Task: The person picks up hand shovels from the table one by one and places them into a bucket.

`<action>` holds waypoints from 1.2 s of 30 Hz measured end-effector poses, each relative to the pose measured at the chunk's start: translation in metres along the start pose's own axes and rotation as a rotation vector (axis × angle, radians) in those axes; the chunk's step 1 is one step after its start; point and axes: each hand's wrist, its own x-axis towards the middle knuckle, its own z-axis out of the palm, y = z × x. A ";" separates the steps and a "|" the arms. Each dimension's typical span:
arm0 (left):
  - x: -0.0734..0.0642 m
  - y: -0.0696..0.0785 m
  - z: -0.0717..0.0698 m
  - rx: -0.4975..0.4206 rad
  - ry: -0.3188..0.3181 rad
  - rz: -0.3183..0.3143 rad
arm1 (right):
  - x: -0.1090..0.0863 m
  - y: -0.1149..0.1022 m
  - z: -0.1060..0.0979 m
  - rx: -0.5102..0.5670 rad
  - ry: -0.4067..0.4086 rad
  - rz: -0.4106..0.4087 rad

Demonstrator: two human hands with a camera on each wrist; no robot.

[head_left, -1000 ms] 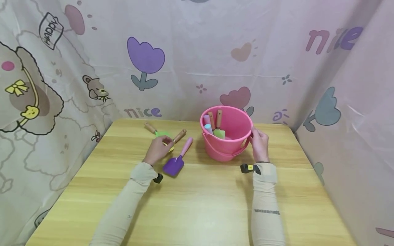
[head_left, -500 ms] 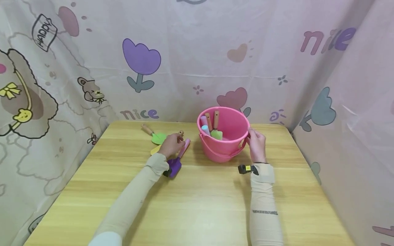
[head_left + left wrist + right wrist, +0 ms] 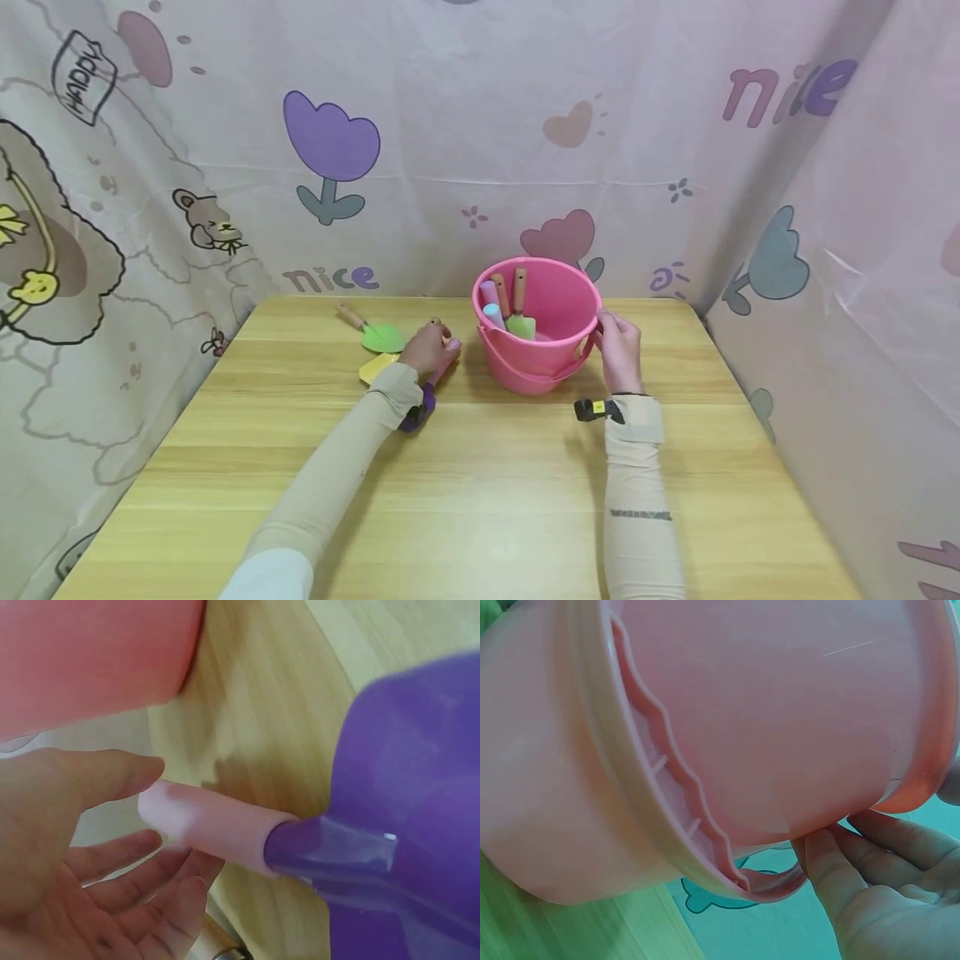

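Observation:
My left hand (image 3: 427, 348) is at the pink handle (image 3: 210, 825) of a purple toy shovel (image 3: 405, 780) lying on the table. In the left wrist view the thumb is right at the handle's end, and the loosely bent fingers lie along its other side. My right hand (image 3: 621, 348) holds the pink bucket (image 3: 517, 367) at its right rim, fingertips (image 3: 821, 851) pinching near the hanging bucket handle (image 3: 772, 883). Inside the bucket stand two wooden handles (image 3: 519, 292), a light green blade (image 3: 521, 327), and a pink and a light blue handle end (image 3: 493, 312).
A green trowel (image 3: 383, 337) with a wooden handle lies at the back left of the wooden table (image 3: 510, 500). Beside it is a yellow tool (image 3: 375, 367), its handle mostly behind my left hand. A patterned curtain (image 3: 435, 125) hangs behind and at both sides.
My left hand has moved right, from the yellow tool's handle over to the purple shovel's pink handle. The right hand keeps its hold on the bucket. The head view has shifted slightly.

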 end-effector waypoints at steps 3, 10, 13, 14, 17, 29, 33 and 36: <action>-0.002 -0.002 -0.001 0.020 -0.005 0.017 | 0.000 0.001 0.003 0.016 0.005 -0.003; -0.004 -0.010 -0.010 -0.043 0.011 -0.008 | 0.001 0.000 0.005 0.017 0.002 -0.005; -0.006 -0.014 -0.018 -0.112 0.010 -0.019 | 0.001 -0.001 0.004 0.011 0.003 -0.006; -0.007 -0.016 -0.020 -0.132 0.009 -0.025 | 0.001 -0.001 0.003 0.011 0.003 -0.006; -0.013 -0.021 -0.028 -0.180 0.007 -0.040 | 0.002 0.000 0.002 0.011 -0.003 -0.004; -0.042 -0.056 -0.063 -0.445 0.004 -0.102 | -0.001 0.000 -0.002 -0.017 -0.006 0.008; -0.053 -0.071 -0.075 -0.538 0.003 -0.124 | -0.001 0.000 -0.001 -0.021 -0.003 0.016; -0.062 -0.081 -0.083 -0.543 0.014 -0.141 | 0.000 0.000 0.000 -0.009 -0.001 0.013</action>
